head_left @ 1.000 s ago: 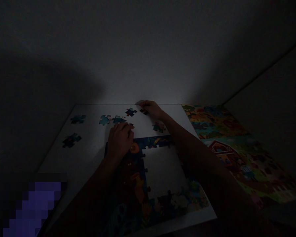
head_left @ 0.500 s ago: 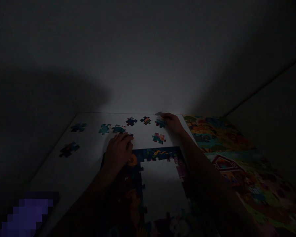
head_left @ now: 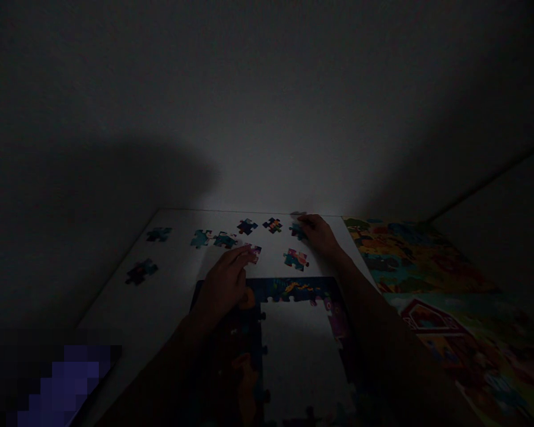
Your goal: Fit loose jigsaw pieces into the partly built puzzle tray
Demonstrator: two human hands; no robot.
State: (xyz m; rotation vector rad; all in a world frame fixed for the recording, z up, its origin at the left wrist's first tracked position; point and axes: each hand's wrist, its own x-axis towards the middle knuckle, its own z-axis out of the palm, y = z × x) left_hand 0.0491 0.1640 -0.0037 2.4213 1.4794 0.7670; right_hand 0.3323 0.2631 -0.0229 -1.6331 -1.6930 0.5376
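Nine loose jigsaw pieces (head_left: 247,226) by my count, scattered on the white worktop (head_left: 173,302), mostly beyond the joined puzzle border (head_left: 289,288), which has a big gap in its middle. Looks like the step in hand is handling the loose ones one by one. The left hand (head_left: 222,281) has its fingers close together, tips at a pink-purple piece (head_left: 253,254) just past the border's top edge; can't tell if it's pinching it or only resting there. The right hand (head_left: 323,236) is bent in toward its fingertips, right beside a teal piece (head_left: 297,231) near the far edge, and it's way too dark to say if anything's between them. Pink-and-teal piece (head_left: 296,259) sits nearer the border, apart from both hands. These are flat, so I'd reckon lifting one calls for a fingertip under an edge, and a turn would need a light touch. Colourful farm picture (head_left: 431,320) lies off to the right.
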